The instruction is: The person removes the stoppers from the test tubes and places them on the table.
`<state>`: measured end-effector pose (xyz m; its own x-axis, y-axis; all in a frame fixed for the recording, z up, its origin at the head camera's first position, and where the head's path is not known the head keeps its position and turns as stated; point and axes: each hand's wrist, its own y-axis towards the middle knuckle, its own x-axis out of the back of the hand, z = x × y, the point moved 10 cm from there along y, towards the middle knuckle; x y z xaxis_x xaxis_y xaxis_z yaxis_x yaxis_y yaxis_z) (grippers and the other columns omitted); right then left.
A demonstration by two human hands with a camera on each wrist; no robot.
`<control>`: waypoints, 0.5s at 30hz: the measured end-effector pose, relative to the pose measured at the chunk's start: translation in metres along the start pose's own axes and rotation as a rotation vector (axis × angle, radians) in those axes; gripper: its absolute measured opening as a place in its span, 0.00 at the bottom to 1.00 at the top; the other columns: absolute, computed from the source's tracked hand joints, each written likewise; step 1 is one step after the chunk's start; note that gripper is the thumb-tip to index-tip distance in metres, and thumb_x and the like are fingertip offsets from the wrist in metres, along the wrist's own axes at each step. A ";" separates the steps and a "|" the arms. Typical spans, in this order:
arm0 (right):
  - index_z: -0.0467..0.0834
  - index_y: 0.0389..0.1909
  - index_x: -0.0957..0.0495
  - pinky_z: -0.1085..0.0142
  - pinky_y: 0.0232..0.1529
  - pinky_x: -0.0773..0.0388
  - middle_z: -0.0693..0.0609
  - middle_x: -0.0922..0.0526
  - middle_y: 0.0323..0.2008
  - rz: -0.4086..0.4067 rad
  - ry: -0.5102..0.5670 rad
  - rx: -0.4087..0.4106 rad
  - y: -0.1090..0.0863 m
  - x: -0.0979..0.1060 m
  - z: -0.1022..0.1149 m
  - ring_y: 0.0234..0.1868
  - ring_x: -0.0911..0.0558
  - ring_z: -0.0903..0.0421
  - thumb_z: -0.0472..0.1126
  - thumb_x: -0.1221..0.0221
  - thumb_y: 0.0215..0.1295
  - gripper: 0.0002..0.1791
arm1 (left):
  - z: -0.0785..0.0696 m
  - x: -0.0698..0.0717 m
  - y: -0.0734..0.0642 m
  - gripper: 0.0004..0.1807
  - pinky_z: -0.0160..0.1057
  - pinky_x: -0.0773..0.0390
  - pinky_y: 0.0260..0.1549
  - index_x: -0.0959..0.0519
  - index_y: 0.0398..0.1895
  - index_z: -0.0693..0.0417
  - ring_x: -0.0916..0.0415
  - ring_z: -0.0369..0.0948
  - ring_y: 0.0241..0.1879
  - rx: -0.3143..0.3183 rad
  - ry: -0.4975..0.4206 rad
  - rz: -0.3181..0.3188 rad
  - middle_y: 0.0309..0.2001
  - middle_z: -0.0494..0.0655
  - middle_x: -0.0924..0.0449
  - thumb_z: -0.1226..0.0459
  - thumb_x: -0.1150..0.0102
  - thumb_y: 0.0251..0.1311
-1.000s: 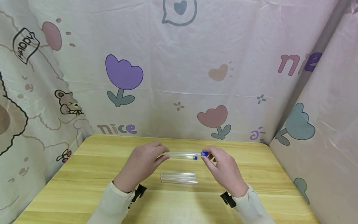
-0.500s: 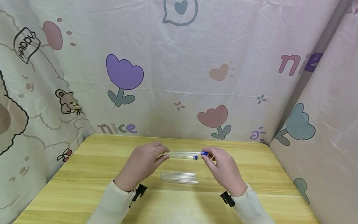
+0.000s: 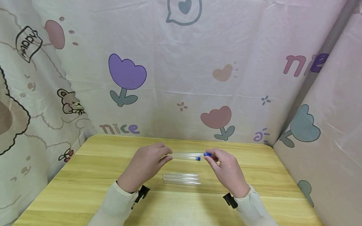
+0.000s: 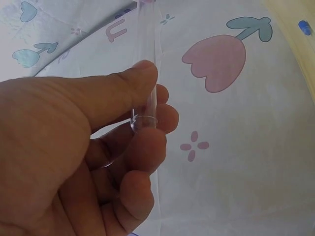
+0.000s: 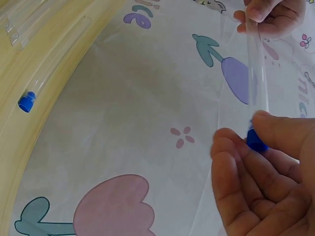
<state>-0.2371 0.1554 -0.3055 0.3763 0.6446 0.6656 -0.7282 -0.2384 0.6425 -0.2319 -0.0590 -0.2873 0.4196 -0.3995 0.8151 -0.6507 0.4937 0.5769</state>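
Between my two hands a clear test tube [image 3: 188, 154] is held level above the table. My left hand [image 3: 145, 164] grips its rounded end, thumb on one side and fingers on the other, as the left wrist view shows. At the other end, my right hand [image 3: 228, 169] pinches the blue cap [image 5: 257, 141] between thumb and fingers, and the cap sits at the tube's mouth. Just below the held tube in the head view, a second test tube [image 5: 61, 54] with a blue cap [image 3: 198, 158] lies on the table.
Several clear tubes without visible caps [image 3: 181, 179] lie side by side on the wooden table [image 3: 181, 210], nearer the body. A printed cloth [image 3: 175, 72] hangs behind the table's back edge and along both sides. Small black devices are strapped at both wrists.
Both hands stay in nearly the same place on the tube and cap. The right fingers have shifted slightly around the cap, and the head view has drifted a little.
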 end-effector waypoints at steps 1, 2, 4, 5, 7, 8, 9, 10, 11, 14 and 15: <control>0.44 0.42 0.13 0.70 0.30 0.21 0.59 0.14 0.33 -0.006 0.004 0.005 0.000 0.000 0.000 0.32 0.19 0.67 0.36 0.28 0.63 0.08 | 0.000 0.000 0.000 0.06 0.31 0.21 0.28 0.11 0.39 0.45 0.21 0.30 0.28 -0.003 -0.001 -0.003 0.35 0.34 0.17 0.56 0.28 0.64; 0.44 0.42 0.13 0.70 0.29 0.21 0.59 0.14 0.33 -0.012 0.006 0.008 0.000 0.001 0.000 0.32 0.19 0.67 0.36 0.28 0.63 0.08 | 0.000 0.000 0.000 0.06 0.31 0.21 0.28 0.11 0.39 0.46 0.21 0.30 0.28 -0.007 -0.001 -0.006 0.35 0.34 0.17 0.56 0.28 0.64; 0.43 0.41 0.13 0.71 0.28 0.22 0.58 0.14 0.33 -0.024 0.010 0.014 0.000 0.002 0.000 0.31 0.19 0.67 0.36 0.27 0.62 0.08 | -0.001 0.001 0.000 0.06 0.31 0.21 0.27 0.11 0.39 0.46 0.21 0.30 0.27 -0.012 -0.005 -0.011 0.34 0.34 0.17 0.57 0.27 0.63; 0.43 0.41 0.14 0.71 0.28 0.22 0.59 0.14 0.32 -0.027 0.011 0.016 0.000 0.002 0.000 0.31 0.20 0.67 0.36 0.27 0.62 0.08 | -0.001 0.001 0.000 0.06 0.31 0.21 0.27 0.11 0.39 0.47 0.21 0.31 0.27 -0.014 -0.006 -0.014 0.34 0.34 0.17 0.57 0.27 0.62; 0.44 0.40 0.14 0.72 0.27 0.23 0.60 0.15 0.32 -0.025 0.013 0.013 0.000 0.002 0.000 0.30 0.20 0.68 0.36 0.27 0.62 0.07 | -0.001 0.001 0.000 0.06 0.31 0.21 0.27 0.11 0.38 0.47 0.21 0.31 0.27 -0.015 -0.008 -0.014 0.33 0.35 0.17 0.58 0.26 0.61; 0.44 0.40 0.14 0.72 0.27 0.23 0.60 0.15 0.31 -0.019 0.014 0.006 0.001 0.002 -0.001 0.30 0.21 0.68 0.36 0.27 0.62 0.07 | -0.001 0.001 0.000 0.06 0.31 0.21 0.27 0.11 0.38 0.47 0.21 0.31 0.27 -0.017 -0.006 -0.013 0.33 0.35 0.17 0.58 0.26 0.61; 0.45 0.40 0.14 0.72 0.28 0.23 0.61 0.15 0.31 -0.012 0.017 0.000 0.000 0.001 -0.001 0.30 0.21 0.68 0.37 0.27 0.62 0.07 | -0.001 0.001 0.000 0.06 0.31 0.21 0.27 0.11 0.38 0.48 0.21 0.31 0.27 -0.015 -0.010 -0.011 0.33 0.35 0.18 0.58 0.25 0.61; 0.45 0.40 0.14 0.72 0.28 0.23 0.62 0.16 0.31 -0.003 0.020 -0.007 0.000 0.001 -0.002 0.30 0.21 0.68 0.37 0.27 0.63 0.07 | -0.001 0.001 0.000 0.06 0.31 0.22 0.27 0.11 0.38 0.48 0.22 0.31 0.27 -0.013 -0.011 -0.008 0.33 0.35 0.18 0.58 0.25 0.61; 0.45 0.40 0.15 0.72 0.29 0.22 0.62 0.16 0.31 0.006 0.021 -0.013 0.000 0.000 -0.002 0.29 0.22 0.68 0.37 0.28 0.63 0.07 | -0.001 0.001 0.000 0.06 0.31 0.22 0.27 0.11 0.38 0.48 0.22 0.31 0.26 -0.011 -0.014 -0.007 0.33 0.36 0.18 0.59 0.25 0.61; 0.45 0.40 0.15 0.71 0.31 0.20 0.63 0.17 0.30 0.026 0.026 -0.021 0.000 -0.001 -0.002 0.29 0.22 0.68 0.38 0.28 0.64 0.07 | 0.000 0.002 0.000 0.06 0.30 0.22 0.27 0.11 0.38 0.49 0.22 0.31 0.26 -0.001 -0.017 0.002 0.32 0.36 0.18 0.58 0.26 0.61; 0.45 0.40 0.15 0.71 0.31 0.20 0.63 0.17 0.30 0.032 0.027 -0.017 0.000 -0.002 -0.002 0.29 0.22 0.68 0.37 0.28 0.64 0.07 | 0.000 0.002 -0.001 0.06 0.30 0.22 0.27 0.12 0.38 0.48 0.22 0.31 0.27 0.004 -0.021 0.005 0.32 0.36 0.18 0.58 0.26 0.61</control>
<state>-0.2384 0.1554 -0.3076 0.3369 0.6563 0.6751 -0.7496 -0.2469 0.6141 -0.2310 -0.0604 -0.2861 0.4029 -0.4129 0.8168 -0.6554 0.4928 0.5723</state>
